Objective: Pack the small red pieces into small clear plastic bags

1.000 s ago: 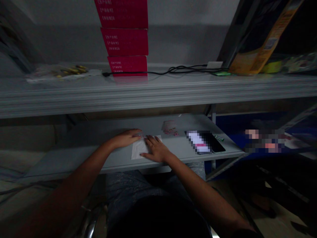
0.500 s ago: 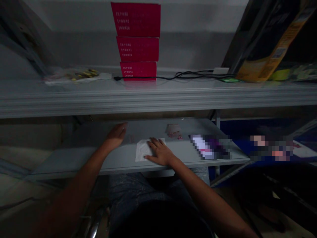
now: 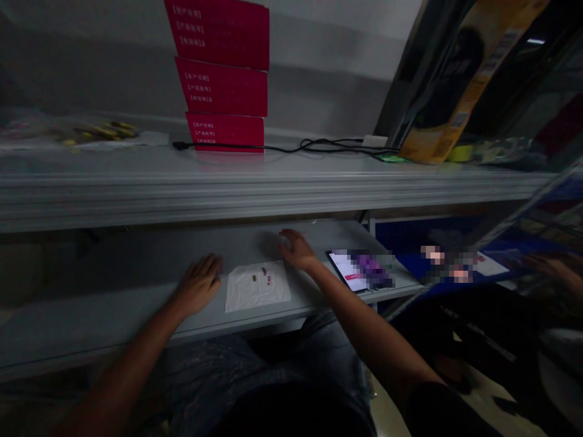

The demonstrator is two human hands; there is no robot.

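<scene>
My left hand (image 3: 200, 284) lies on the grey lower shelf (image 3: 150, 273), fingers stretched out, left of a thin white bag or sheet (image 3: 237, 291). A faint reddish edge shows at its fingertips, too dim to name. On the white bag are a few small dark pieces (image 3: 264, 272) and small red marks. My right hand (image 3: 297, 250) is curled at the far right corner of the white bag. Its fingers close round a pale, see-through patch, which appears to be a small clear bag, mostly hidden by the hand.
To the right lies a tablet or phone (image 3: 344, 270) with a lit, blurred screen. Above, the upper shelf (image 3: 273, 182) carries stacked red boxes (image 3: 223, 91), a black cable (image 3: 314, 145), yellow pieces (image 3: 109, 130) and a yellow bag (image 3: 432, 142). Another person's hand (image 3: 555, 270) is at far right.
My right hand has lifted off the white bag and moved to the small clear bag, uncovering the small pieces. My left hand has come nearer and flattened. The view has turned right.
</scene>
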